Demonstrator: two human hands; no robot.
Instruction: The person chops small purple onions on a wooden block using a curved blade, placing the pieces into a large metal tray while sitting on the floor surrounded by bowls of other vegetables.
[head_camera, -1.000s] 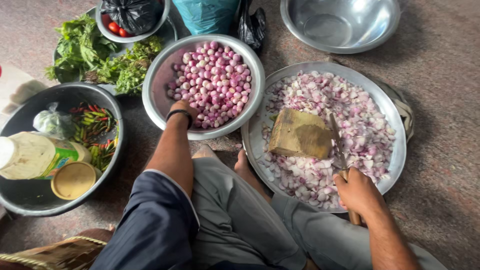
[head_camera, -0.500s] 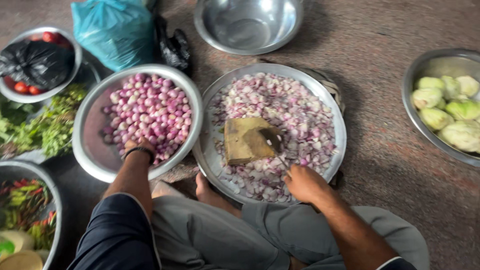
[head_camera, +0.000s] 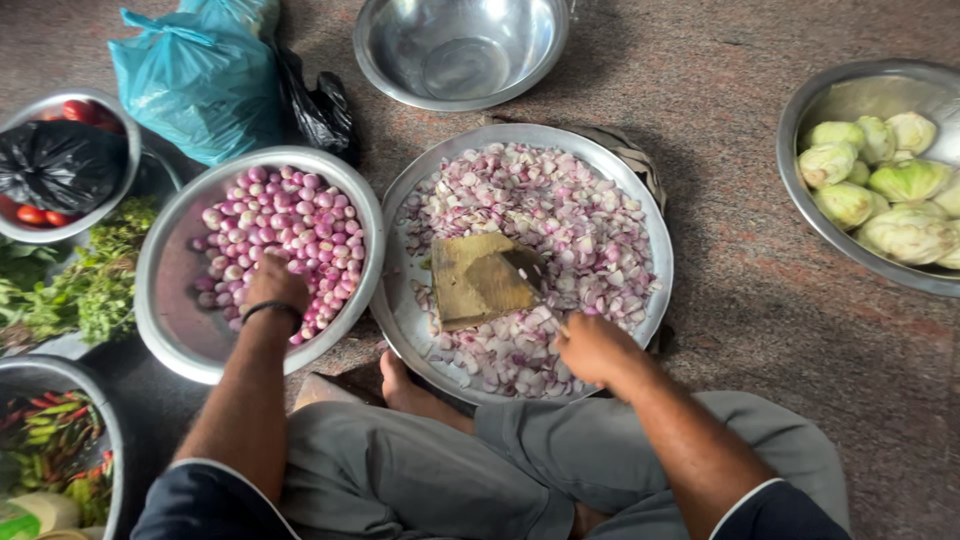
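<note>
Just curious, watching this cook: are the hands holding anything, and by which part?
The right hand grips a knife by its handle. The left hand rests in the bowl of small onions; whether it holds one cannot be told.

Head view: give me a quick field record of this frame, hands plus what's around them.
left hand: reaching into steel bowl of whole pink shallots
right hand: gripping knife over wooden block
wide tray: block surrounded by chopped shallot pieces
top: unfilled steel bowl, teal bag
right: bowl of pale green vegetables
left: leafy greens, black bag
</note>
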